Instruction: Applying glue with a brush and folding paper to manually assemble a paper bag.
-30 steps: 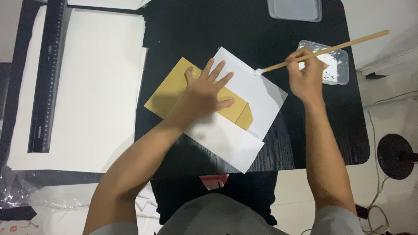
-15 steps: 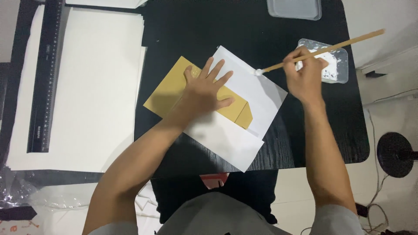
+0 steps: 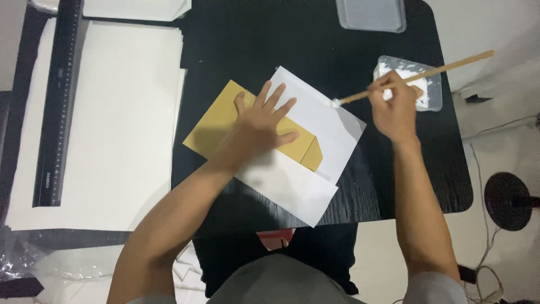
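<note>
My left hand (image 3: 261, 126) lies flat with fingers spread on a tan paper envelope (image 3: 216, 121), pinning it against white sheets (image 3: 315, 121) on the black table (image 3: 281, 45). One white sheet covers the envelope's lower edge. My right hand (image 3: 396, 110) grips a long wooden brush (image 3: 450, 65). Its white-tipped end rests at the upper right edge of the white sheet. Behind that hand stands a small clear tub (image 3: 430, 84) holding white paste.
A stack of large white sheets (image 3: 101, 124) fills the left side, with a long black ruler (image 3: 56, 107) along its left edge. A clear plastic lid (image 3: 371, 14) lies at the table's far edge. A round black stand (image 3: 509, 200) sits on the floor at right.
The brush tip has stayed at the white sheet's edge, shifting only slightly. My left hand remains flat on the envelope.
</note>
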